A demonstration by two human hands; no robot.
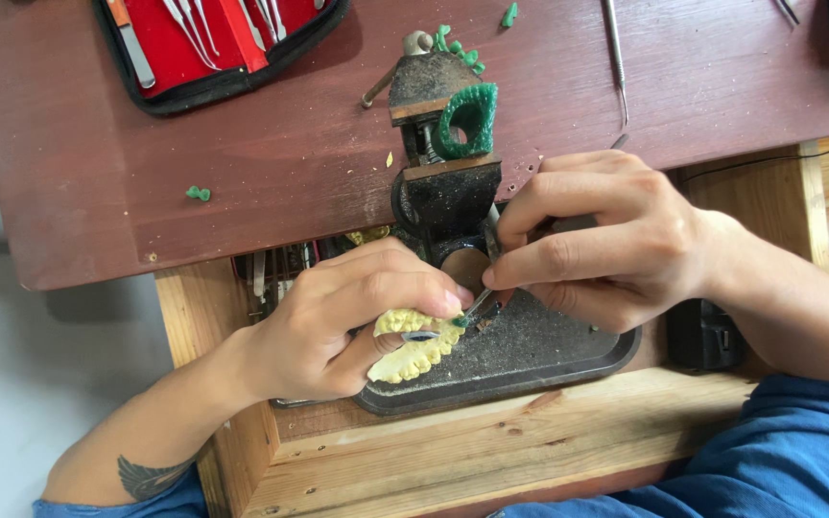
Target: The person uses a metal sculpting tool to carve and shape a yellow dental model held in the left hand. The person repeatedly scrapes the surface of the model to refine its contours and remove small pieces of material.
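1. Yellow plaster is what I see first in the head view: a dental cast (pixel 414 347) shaped like a row of teeth sits low in the centre of the frame, gripped by my left hand (pixel 343 321), whose fingers are curled closed around it with the thumb pressed on top.

2. My right hand (pixel 592 245), centre right, is closed in a pen-like pinch on a thin metal instrument (pixel 480 302). Its tip touches the cast at a small dark spot of green wax, right beside my left thumb.

3. Both hands work over a dark metal tray (pixel 530 355) that rests on a pale wooden frame (pixel 472 441) along the bottom of the picture.

4. Judging progress: the cast shows only that one small bit of wax at the tool tip, and most of its teeth look bare, so I would call the waxing on this piece early or partial. How much lies under my fingers I cannot tell.

5. Above the hands stands a dark clamp-like stand (pixel 438 144) carrying a finished-looking green wax arch (pixel 469 120), with small green wax pieces (pixel 458 46) behind it. That suggests some parts are already shaped.

6. Upper left of the frame, a red instrument case (pixel 213 43) lies open on the reddish-brown table (pixel 98 173); a stray green bit (pixel 198 194) lies on the table left of centre.
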